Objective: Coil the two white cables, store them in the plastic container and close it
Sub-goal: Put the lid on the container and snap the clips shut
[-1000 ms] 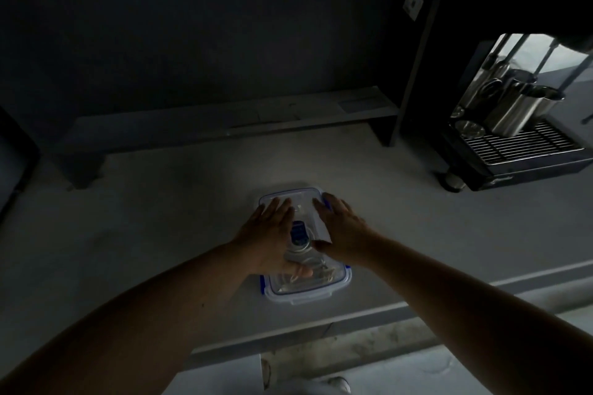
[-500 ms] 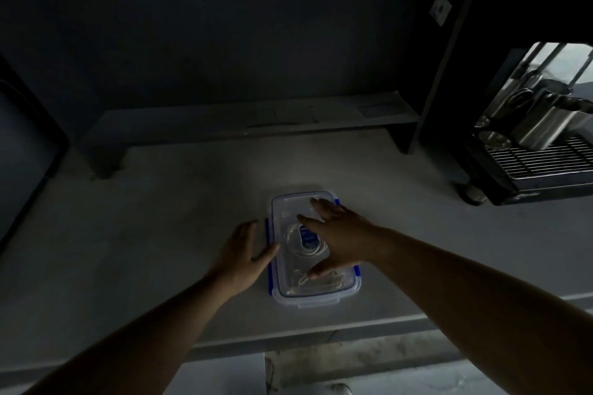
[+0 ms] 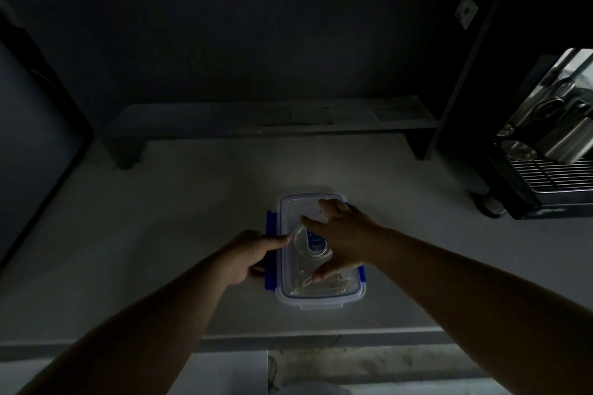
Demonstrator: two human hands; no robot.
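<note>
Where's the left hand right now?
In the head view, the left hand is at the container's left side, on its blue clip; the right hand presses the lid.

- The pale grey countertop (image 3: 160, 234) lies bare to the left of the clear plastic container with blue side clips (image 3: 321, 297), and behind it up to the low dark shelf (image 3: 272, 120).
- The right hand (image 3: 345, 236) lies spread flat over the lid; the left hand (image 3: 247, 258) curls against the left blue clip (image 3: 270, 253).
- A black espresso machine with steel jugs (image 3: 552, 151) blocks the far right; the counter between it and the container is bare.
</note>
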